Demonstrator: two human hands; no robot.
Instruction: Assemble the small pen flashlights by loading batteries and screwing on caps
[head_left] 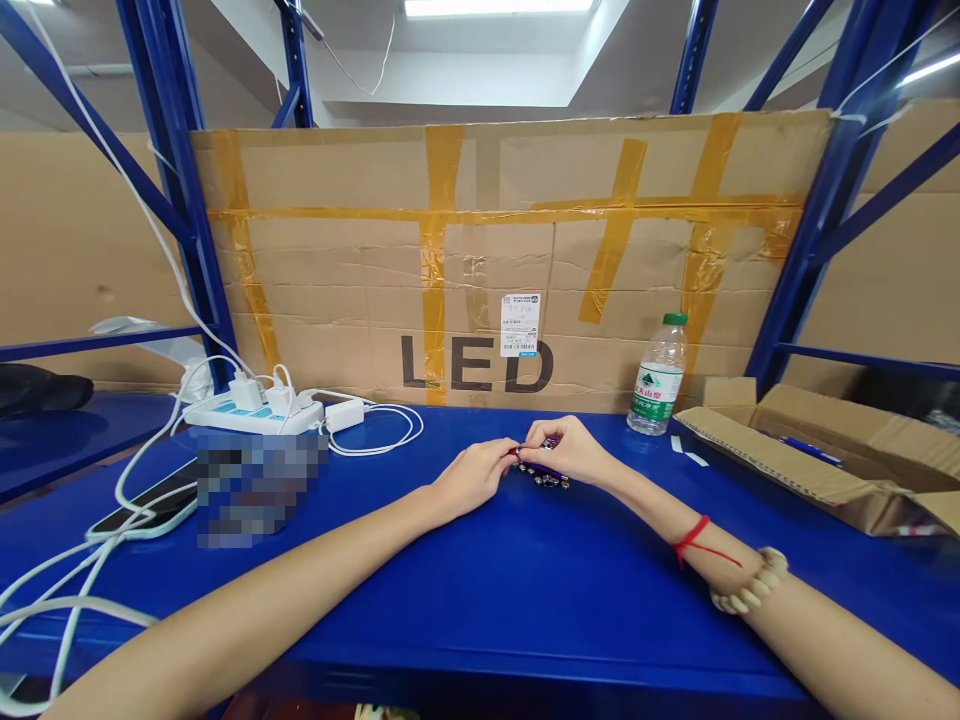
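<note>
Both my hands meet at the middle of the blue shelf surface point(525, 590). My left hand point(474, 478) is curled, its fingertips pinching a small red and purple object point(541, 462) that I cannot make out. My right hand point(564, 448) is curled over the same object from the right, fingers closed on it. Several small dark round pieces point(549, 481) lie on the surface just under my right hand. A red string and a bead bracelet point(750, 588) circle my right wrist.
A white power strip point(251, 412) with plugs and white cables point(375, 430) sits back left, beside a phone point(142, 505). A plastic water bottle point(658, 375) stands back right. An open cardboard box point(825, 455) lies at the right. A taped cardboard sheet marked LED point(480, 260) forms the back wall.
</note>
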